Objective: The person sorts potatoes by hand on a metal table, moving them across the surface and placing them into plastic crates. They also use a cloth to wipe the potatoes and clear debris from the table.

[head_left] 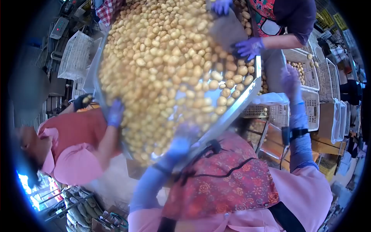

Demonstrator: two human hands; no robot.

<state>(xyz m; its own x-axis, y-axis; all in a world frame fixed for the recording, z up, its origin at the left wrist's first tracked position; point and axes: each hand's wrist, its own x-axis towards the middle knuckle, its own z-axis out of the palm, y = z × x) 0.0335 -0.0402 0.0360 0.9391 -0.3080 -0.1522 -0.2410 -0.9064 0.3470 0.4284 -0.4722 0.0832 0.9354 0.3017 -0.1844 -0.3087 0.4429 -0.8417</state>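
Note:
A big heap of small, round, tan potatoes [166,50] covers the metal-rimmed sorting table [232,112] before me. My left hand [186,134], in a purple glove, is over the potatoes near the table's front edge; motion smears its fingers. Out to the right, beyond the rim, my right hand [290,81] reaches above the white crates. It wears a purple glove too and is blurred, so I cannot make out whether it holds anything. Two loose potatoes [310,57] show past it, near the edge of a white crate [309,75] with more potatoes inside.
A co-worker's gloved hand [115,113] touches the heap on the left. Across the table another person's gloved hand [250,48] rests by the right rim. White crates [75,56] stand at the left, and a crate with a liner [276,99] sits below the rim.

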